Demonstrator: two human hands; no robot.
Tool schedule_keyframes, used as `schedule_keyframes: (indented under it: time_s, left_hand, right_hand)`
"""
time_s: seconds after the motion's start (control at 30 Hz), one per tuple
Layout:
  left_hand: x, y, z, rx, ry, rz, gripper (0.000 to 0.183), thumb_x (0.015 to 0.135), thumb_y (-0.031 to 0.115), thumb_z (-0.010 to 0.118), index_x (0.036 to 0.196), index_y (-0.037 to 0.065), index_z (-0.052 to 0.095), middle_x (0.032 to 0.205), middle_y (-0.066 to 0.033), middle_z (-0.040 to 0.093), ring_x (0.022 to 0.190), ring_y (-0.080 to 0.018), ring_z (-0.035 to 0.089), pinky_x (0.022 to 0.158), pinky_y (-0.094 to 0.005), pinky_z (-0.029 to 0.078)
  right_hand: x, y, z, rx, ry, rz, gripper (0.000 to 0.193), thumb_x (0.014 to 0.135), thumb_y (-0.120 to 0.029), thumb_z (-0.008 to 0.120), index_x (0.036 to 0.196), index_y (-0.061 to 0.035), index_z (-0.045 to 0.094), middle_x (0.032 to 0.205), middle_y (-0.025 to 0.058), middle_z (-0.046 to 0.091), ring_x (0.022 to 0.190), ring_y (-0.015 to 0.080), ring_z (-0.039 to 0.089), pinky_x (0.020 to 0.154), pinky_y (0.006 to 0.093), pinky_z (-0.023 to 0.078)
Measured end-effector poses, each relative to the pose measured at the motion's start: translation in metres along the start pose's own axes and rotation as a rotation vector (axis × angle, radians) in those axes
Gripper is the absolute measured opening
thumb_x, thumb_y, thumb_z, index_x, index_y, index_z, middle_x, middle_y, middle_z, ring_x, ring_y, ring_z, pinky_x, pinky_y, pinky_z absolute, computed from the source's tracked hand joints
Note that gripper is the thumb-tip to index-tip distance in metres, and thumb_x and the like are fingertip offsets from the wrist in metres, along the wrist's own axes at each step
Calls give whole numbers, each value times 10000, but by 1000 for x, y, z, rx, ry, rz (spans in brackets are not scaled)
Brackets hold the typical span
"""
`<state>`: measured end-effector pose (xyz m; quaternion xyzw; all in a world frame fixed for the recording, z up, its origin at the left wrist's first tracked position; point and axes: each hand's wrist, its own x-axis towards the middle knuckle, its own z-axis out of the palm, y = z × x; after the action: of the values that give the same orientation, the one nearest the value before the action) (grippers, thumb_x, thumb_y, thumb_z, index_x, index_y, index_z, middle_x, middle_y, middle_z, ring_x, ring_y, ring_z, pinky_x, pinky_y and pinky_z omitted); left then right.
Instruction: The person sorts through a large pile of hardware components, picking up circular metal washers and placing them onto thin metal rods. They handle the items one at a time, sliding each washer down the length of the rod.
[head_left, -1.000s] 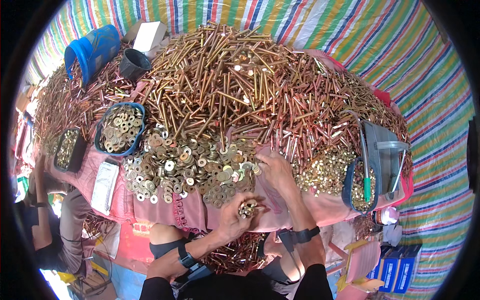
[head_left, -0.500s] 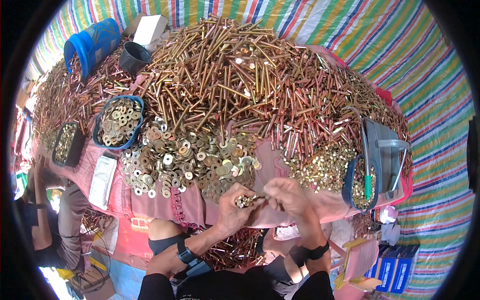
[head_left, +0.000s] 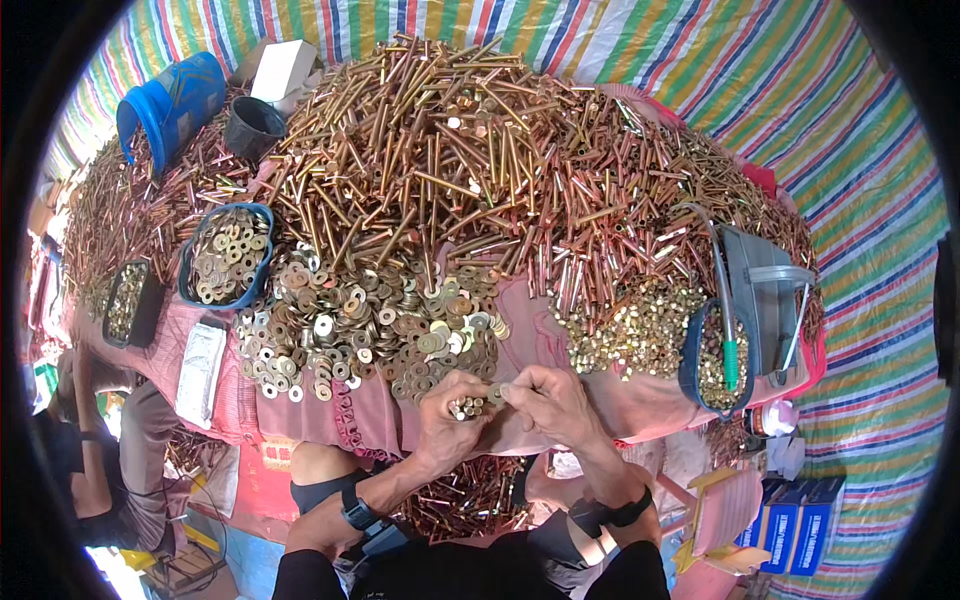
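Observation:
My left hand (head_left: 443,428) is closed around a small bundle of brass-coloured bolts (head_left: 467,408), their ends showing at the top of the fist. Close against it, my right hand (head_left: 552,408) pinches a small flat round washer (head_left: 495,393) beside the bundle. Both hands are at the near edge of the cloth-covered table. Just beyond them lies a spread of flat washers (head_left: 345,318). To the right is a heap of small shiny nuts (head_left: 632,330), and behind everything rises a large mound of long bolts (head_left: 440,150).
A blue-rimmed tub (head_left: 268,262) holds washers at left, near a dark tray (head_left: 150,318) of small parts and a white block (head_left: 201,372). At right stand a tub of nuts (head_left: 688,372) and a grey dustpan-like scoop (head_left: 775,290). Another person's arm (head_left: 88,440) shows at far left.
My right hand has come down and left, toward the bolts in my left fist, and a washer now shows at its fingertips. My left hand has shifted slightly left.

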<state>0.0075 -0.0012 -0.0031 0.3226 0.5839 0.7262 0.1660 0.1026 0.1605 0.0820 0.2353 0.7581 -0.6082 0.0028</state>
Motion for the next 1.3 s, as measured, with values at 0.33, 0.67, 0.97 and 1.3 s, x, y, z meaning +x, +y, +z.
schedule_keyframes:
  time_s: [0.33, 0.67, 0.97, 1.3]
  left_hand:
    - [2, -1, 8, 51, 24, -17, 196, 793, -28, 849, 963, 18, 761, 942, -95, 711, 882, -216, 680, 787, -337, 539]
    - [1, -6, 8, -10, 28, 37, 279, 755, 0, 863, 997, 8, 724, 997, -127, 710, 915, -256, 692, 814, -358, 543]
    - [1, -2, 4, -12, -17, -48, 277, 738, -63, 793, 1004, 3, 756, 1018, -113, 711, 973, -228, 693, 879, -341, 532]
    - [2, -5, 8, 77, 25, -22, 247, 767, 11, 839, 988, -3, 730, 991, -127, 720, 918, -274, 714, 824, -364, 554]
  right_hand:
    - [48, 30, -10, -344, 444, -251, 204, 979, -174, 744, 954, 28, 732, 807, 40, 688, 699, 60, 597, 583, 269, 495]
    - [143, 28, -30, -633, 755, -375, 160, 935, -105, 722, 1067, -30, 773, 945, 203, 758, 741, 310, 724, 668, 428, 563]
    - [172, 23, -42, -1156, 547, -445, 330, 900, -16, 592, 1186, -99, 735, 927, 267, 675, 717, 422, 697, 629, 531, 533]
    - [94, 12, -33, 119, 477, -318, 129, 1012, -109, 709, 1060, -13, 638, 958, 56, 720, 770, 93, 650, 639, 235, 517]
